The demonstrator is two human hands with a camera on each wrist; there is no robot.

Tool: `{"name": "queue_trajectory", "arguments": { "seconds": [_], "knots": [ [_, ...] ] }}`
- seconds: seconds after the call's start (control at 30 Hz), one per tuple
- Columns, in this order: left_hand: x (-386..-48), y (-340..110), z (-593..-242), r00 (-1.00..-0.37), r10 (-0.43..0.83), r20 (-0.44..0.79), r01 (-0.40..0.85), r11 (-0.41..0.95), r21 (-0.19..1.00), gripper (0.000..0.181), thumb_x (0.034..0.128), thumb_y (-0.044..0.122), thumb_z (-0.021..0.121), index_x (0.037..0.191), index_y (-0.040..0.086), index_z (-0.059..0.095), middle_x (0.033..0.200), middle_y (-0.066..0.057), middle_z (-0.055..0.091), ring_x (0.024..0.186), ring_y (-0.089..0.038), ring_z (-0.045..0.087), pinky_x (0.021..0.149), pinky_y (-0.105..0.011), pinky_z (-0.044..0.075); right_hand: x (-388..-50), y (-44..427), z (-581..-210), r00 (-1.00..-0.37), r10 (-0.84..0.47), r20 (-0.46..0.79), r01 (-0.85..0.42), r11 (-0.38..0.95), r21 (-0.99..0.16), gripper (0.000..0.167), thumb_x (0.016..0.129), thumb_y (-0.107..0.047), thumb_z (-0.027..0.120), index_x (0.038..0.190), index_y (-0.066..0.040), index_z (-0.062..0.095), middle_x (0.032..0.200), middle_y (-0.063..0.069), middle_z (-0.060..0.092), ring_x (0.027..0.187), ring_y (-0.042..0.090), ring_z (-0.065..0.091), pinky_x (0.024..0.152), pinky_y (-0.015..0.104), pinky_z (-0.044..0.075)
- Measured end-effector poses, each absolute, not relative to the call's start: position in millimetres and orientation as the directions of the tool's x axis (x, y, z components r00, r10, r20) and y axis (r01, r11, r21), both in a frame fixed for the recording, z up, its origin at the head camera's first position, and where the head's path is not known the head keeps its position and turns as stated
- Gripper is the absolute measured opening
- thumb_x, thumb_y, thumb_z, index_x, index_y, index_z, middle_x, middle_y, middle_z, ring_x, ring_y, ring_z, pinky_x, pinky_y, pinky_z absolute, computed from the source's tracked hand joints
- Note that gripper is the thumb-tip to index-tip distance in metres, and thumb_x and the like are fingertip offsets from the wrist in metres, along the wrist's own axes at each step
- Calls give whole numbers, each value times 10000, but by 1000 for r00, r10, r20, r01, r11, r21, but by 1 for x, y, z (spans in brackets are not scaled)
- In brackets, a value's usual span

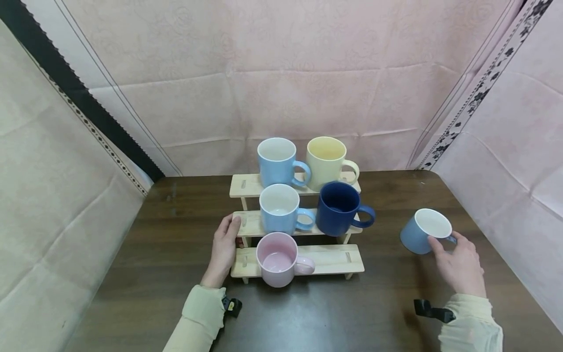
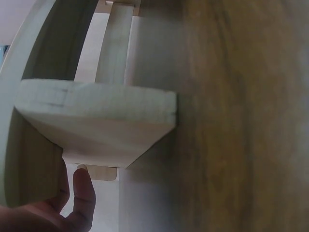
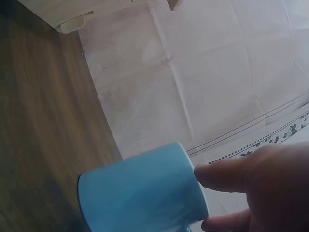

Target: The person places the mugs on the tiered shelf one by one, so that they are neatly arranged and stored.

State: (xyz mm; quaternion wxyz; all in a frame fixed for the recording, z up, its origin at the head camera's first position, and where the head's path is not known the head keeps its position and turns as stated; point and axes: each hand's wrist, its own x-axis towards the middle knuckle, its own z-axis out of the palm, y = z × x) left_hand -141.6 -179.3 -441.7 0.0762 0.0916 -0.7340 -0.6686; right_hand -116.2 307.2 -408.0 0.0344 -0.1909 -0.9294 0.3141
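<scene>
A three-step wooden rack [image 1: 332, 259] stands mid-table, and my left hand [image 1: 223, 250] grips its left end at the middle step. The left wrist view shows curled fingers [image 2: 84, 197] by the pale wood. Off to the right, my right hand [image 1: 462, 264] pinches a light blue mug [image 1: 413, 235] near its rim and handle. That mug [image 3: 140, 188] has a white inside; whether its base touches the table I cannot tell. A pink mug [image 1: 273, 274] sits on the lowest step. Above are another light blue mug [image 1: 277, 220] and a dark blue mug [image 1: 330, 215].
The top step carries one more light blue mug [image 1: 274, 171] and a pale yellow mug [image 1: 323, 171], handles to the right. Pale cloth walls [image 1: 281, 98] enclose the dark wooden table [image 1: 176, 254] at the back and both sides.
</scene>
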Motion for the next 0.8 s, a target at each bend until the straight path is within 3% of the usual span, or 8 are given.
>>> {"name": "queue_trajectory", "arguments": {
  "seconds": [0.4, 0.5, 0.63, 0.8],
  "knots": [
    [-138, -178, -434, -973, -230, -32, -50, 73, 996, 433, 1037, 358, 458, 1354, 68, 514, 876, -49, 531, 677, -198, 498, 592, -287, 477, -113, 308, -412, -922, 385, -29, 329, 742, -584, 745, 991, -436, 483, 1370, 185, 325, 1285, 460, 278, 1175, 604, 238, 912, 672, 275],
    [-136, -177, -429, -972, -232, -32, -54, 87, 995, 411, 1047, 307, 448, 1349, 36, 511, 860, -59, 529, 681, -227, 504, 596, -298, 482, -113, 310, -412, -927, 372, -48, 332, 756, -564, 700, 1001, -401, 480, 1329, 206, 369, 1255, 465, 321, 1157, 611, 300, 931, 668, 300],
    [-140, -179, -437, -972, -233, -27, -49, 89, 995, 429, 1043, 332, 450, 1362, 50, 502, 868, -51, 526, 691, -235, 504, 590, -290, 477, -112, 313, -413, -935, 347, -77, 330, 767, -550, 644, 1006, -366, 477, 1297, 204, 413, 1234, 436, 431, 1110, 581, 431, 894, 649, 378],
    [-143, -179, -443, -972, -234, -14, -36, 88, 995, 470, 1023, 413, 468, 1356, 86, 515, 877, -50, 526, 680, -192, 495, 585, -269, 469, -111, 316, -414, -924, 365, -114, 365, 753, -547, 617, 1002, -362, 477, 1289, 182, 432, 1220, 396, 496, 1093, 561, 472, 854, 618, 415]
  ]
}}
